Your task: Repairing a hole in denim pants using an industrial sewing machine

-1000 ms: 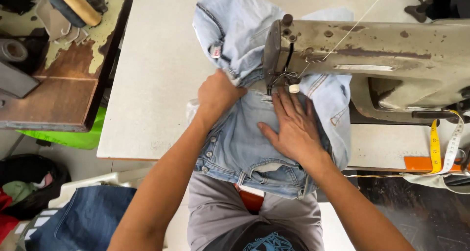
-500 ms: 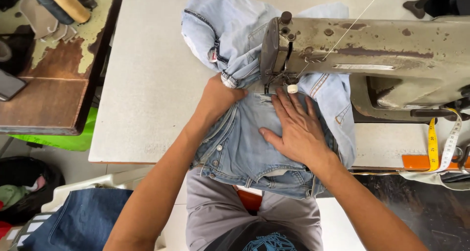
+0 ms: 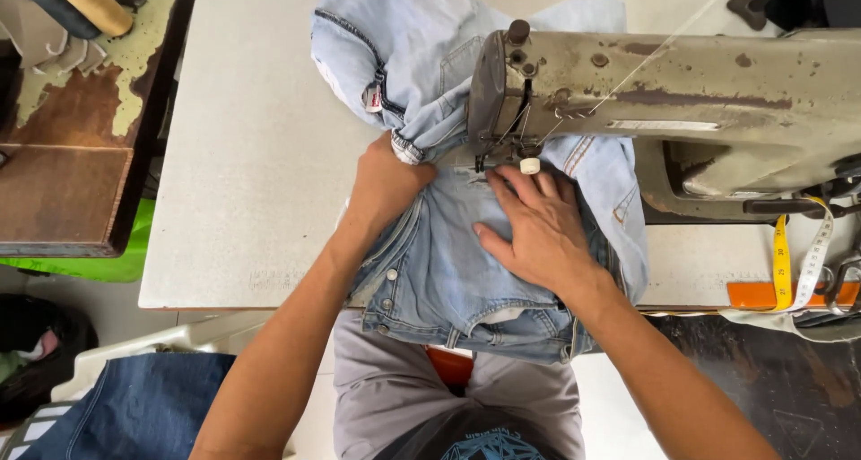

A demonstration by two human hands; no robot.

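Pale grey bench [image 3: 251, 155] carries an old, rust-spotted sewing machine [image 3: 682, 92] on its right side. Light blue denim jeans [image 3: 448, 272] lie bunched under the machine head and hang over the near bench edge onto my lap. My left hand [image 3: 386, 184] is closed on a fold of the jeans just left of the needle. My right hand [image 3: 538, 231] lies flat, fingers spread, pressing the denim below the needle. A yellow measuring tape [image 3: 780, 263] lies at the right. Dark blue cloth [image 3: 143, 406] sits lower left.
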